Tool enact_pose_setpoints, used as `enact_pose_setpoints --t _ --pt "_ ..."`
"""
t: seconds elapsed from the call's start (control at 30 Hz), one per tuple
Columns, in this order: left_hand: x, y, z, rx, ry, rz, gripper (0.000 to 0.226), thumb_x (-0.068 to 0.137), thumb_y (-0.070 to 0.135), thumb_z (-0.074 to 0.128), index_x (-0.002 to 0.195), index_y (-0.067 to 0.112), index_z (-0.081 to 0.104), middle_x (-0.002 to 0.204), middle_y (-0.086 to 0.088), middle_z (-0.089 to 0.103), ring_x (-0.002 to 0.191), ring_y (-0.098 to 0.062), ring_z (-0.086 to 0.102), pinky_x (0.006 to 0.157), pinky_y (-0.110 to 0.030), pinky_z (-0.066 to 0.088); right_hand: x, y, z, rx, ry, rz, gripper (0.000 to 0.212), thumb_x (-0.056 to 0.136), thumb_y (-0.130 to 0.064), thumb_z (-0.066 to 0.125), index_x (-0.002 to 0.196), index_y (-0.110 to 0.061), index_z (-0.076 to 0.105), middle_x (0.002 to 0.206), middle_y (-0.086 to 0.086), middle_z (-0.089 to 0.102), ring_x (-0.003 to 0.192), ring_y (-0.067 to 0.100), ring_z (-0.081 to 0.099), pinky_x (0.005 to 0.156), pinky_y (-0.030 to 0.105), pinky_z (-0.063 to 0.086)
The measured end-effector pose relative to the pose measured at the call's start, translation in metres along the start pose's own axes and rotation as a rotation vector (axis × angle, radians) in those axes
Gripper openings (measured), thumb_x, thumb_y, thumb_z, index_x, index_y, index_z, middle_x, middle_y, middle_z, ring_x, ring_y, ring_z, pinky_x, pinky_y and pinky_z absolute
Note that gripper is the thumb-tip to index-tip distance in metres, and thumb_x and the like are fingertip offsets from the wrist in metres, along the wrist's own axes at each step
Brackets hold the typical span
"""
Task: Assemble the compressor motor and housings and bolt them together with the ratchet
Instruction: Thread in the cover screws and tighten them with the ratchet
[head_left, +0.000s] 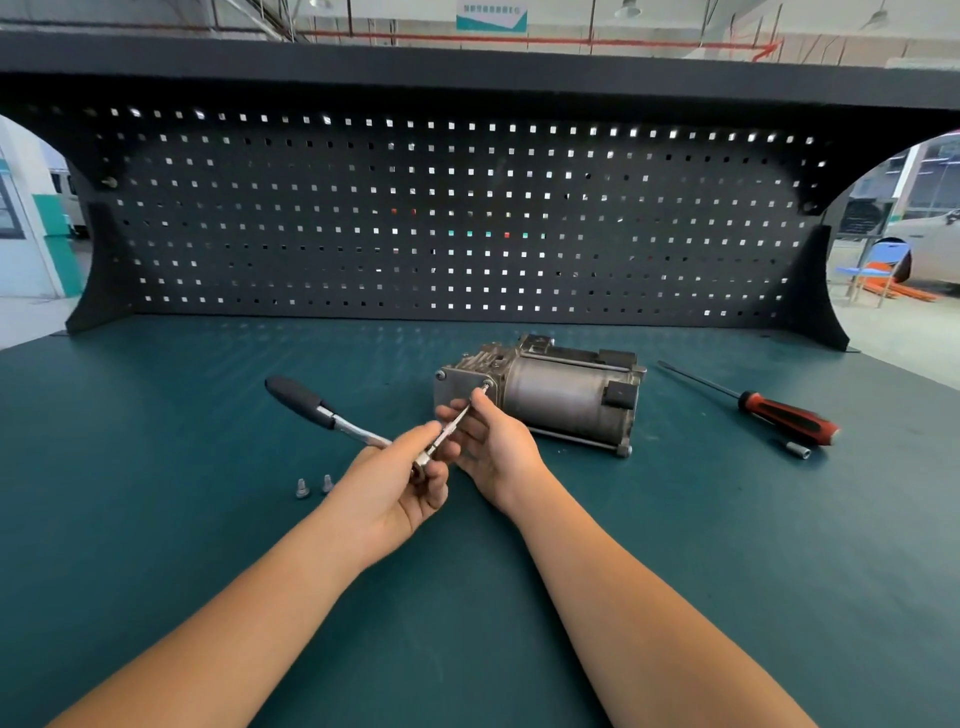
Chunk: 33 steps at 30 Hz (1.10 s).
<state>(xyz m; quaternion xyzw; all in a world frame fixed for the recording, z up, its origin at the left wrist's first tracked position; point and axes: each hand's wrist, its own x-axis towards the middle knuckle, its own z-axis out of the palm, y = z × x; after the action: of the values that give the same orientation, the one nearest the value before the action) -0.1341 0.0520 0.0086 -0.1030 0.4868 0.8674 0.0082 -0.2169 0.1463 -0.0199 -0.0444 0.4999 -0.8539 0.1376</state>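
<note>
The compressor (561, 397) lay just beyond both hands, long axis running right. The left hand (400, 486) gripped the ratchet (306, 402) at its head; the right hand (493, 444) — nearer — pinched the extension (451, 430), tip at 1 corner bolt (487, 386).

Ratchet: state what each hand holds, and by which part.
The left hand grips the ratchet at its head end, the black handle free. The right hand pinches the extension bar, whose tip meets a bolt on the compressor.
</note>
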Motion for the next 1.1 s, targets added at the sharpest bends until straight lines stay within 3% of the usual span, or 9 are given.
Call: enact_pose_setpoints --t 0.07,0.27,0.47,0.57,0.7,0.77,0.87,1.03,1.1 --pt "0.0 -0.002 0.003 0.137 0.007 0.075 0.015 0.093 0.012 0.053 0.082 0.008 0.061 0.051 0.001 0.06 0.035 -0.001 0.043 0.034 -0.012 0.037 -0.001 0.0 0.0 0.003 0.017 -0.009 0.031 0.098 -0.032 0.046 0.084 -0.008 0.06 0.069 0.002 0.071 0.051 0.01 0.062 0.06 0.025 0.049" --pt "0.0 -0.005 0.004 0.615 0.046 0.348 0.03 0.087 -0.001 0.047 0.083 0.024 0.063 0.05 0.005 0.06 0.036 -0.004 0.042 0.035 -0.015 0.032 -0.004 0.001 0.0 0.045 0.043 -0.019 0.028 0.096 -0.03 0.05 0.087 -0.005 0.058 0.061 0.004 0.068 0.046 0.011 0.061 0.042 0.019 0.045" --pt "0.006 -0.005 0.001 0.961 0.072 0.512 0.033 0.079 0.001 0.053 0.082 0.034 0.057 0.043 0.015 0.056 0.038 0.001 0.047 0.038 -0.009 0.032 -0.002 0.002 -0.001 0.007 0.053 -0.025 0.026 0.097 -0.032 0.048 0.088 -0.011 0.06 0.068 0.0 0.07 0.061 0.011 0.065 0.06 0.024 0.049" --pt "0.007 -0.006 0.0 1.048 0.062 0.547 0.033 0.079 0.004 0.053 0.079 0.036 0.057 0.045 0.015 0.056 0.044 -0.001 0.05 0.04 -0.01 0.031 -0.002 0.003 0.0 0.002 0.063 -0.036 0.027 0.098 -0.031 0.046 0.087 -0.011 0.061 0.068 0.001 0.068 0.06 0.011 0.064 0.057 0.023 0.049" --pt "0.004 -0.009 -0.005 0.949 -0.032 0.42 0.038 0.084 0.004 0.053 0.093 0.039 0.059 0.063 0.002 0.067 0.047 -0.003 0.059 0.05 -0.014 0.044 -0.005 0.003 0.001 -0.007 0.066 -0.051 0.027 0.098 -0.031 0.046 0.087 -0.011 0.06 0.066 0.0 0.067 0.055 0.01 0.062 0.047 0.02 0.047" --pt "0.003 -0.012 -0.005 0.676 -0.072 0.255 0.039 0.087 -0.001 0.053 0.106 0.032 0.059 0.075 -0.004 0.071 0.051 -0.007 0.061 0.049 -0.02 0.05 -0.005 0.003 0.001 -0.019 0.055 -0.06 0.023 0.096 -0.028 0.049 0.087 -0.01 0.06 0.069 0.002 0.069 0.056 0.009 0.063 0.045 0.019 0.045" --pt "0.004 -0.012 -0.001 0.321 -0.086 0.091 0.034 0.088 -0.002 0.054 0.1 0.03 0.057 0.074 -0.007 0.073 0.048 -0.013 0.061 0.047 -0.023 0.053 -0.006 0.003 0.001 -0.004 0.041 -0.062 0.02 0.097 -0.022 0.049 0.087 -0.008 0.059 0.074 0.005 0.069 0.059 0.01 0.064 0.047 0.02 0.047" --pt "0.01 -0.012 0.001 0.451 -0.123 0.089 0.043 0.091 0.009 0.055 0.122 0.038 0.044 0.059 -0.002 0.062 0.04 -0.009 0.049 0.041 -0.021 0.045 -0.008 0.001 0.001 0.014 0.033 -0.058 0.023 0.098 -0.022 0.046 0.084 -0.008 0.058 0.086 0.008 0.068 0.073 0.017 0.063 0.049 0.022 0.049" --pt "0.011 -0.013 0.003 0.579 -0.128 0.117 0.041 0.092 0.008 0.051 0.117 0.04 0.046 0.048 0.003 0.05 0.038 -0.007 0.045 0.039 -0.018 0.039 -0.009 0.0 0.005 -0.002 0.048 -0.064 0.025 0.099 -0.023 0.044 0.084 -0.007 0.056 0.085 0.011 0.067 0.075 0.02 0.062 0.063 0.028 0.05"
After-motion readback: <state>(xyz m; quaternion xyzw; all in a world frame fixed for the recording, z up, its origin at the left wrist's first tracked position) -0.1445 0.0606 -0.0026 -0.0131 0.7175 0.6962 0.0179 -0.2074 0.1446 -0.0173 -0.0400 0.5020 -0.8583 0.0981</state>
